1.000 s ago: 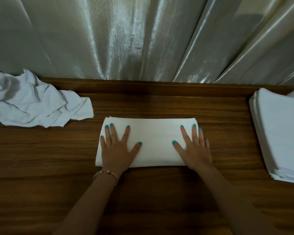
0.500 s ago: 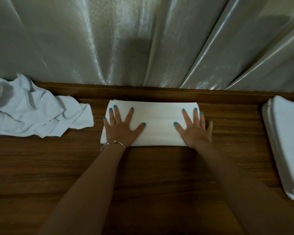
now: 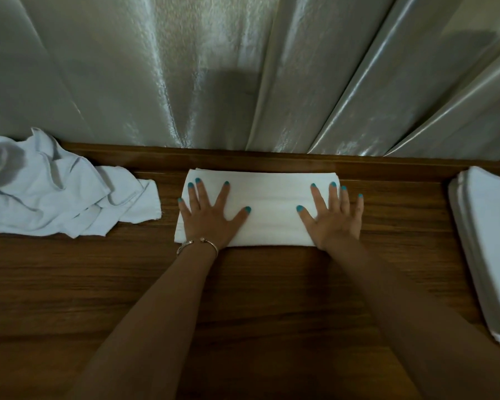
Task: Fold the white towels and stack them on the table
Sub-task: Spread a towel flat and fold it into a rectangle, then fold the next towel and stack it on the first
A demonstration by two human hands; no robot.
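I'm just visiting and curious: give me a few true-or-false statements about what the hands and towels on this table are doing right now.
1. Both hands lie flat, fingers spread, on the folded towel. True: left hand, right hand.
2. The stack of folded towels sits at the left edge. False: it is at the right edge.
3. A crumpled pile of unfolded towels lies at the left. True.
4. The bracelet is on the right wrist. False: it is on the left wrist.
5. The right hand is lifting a towel corner. False: it presses flat.
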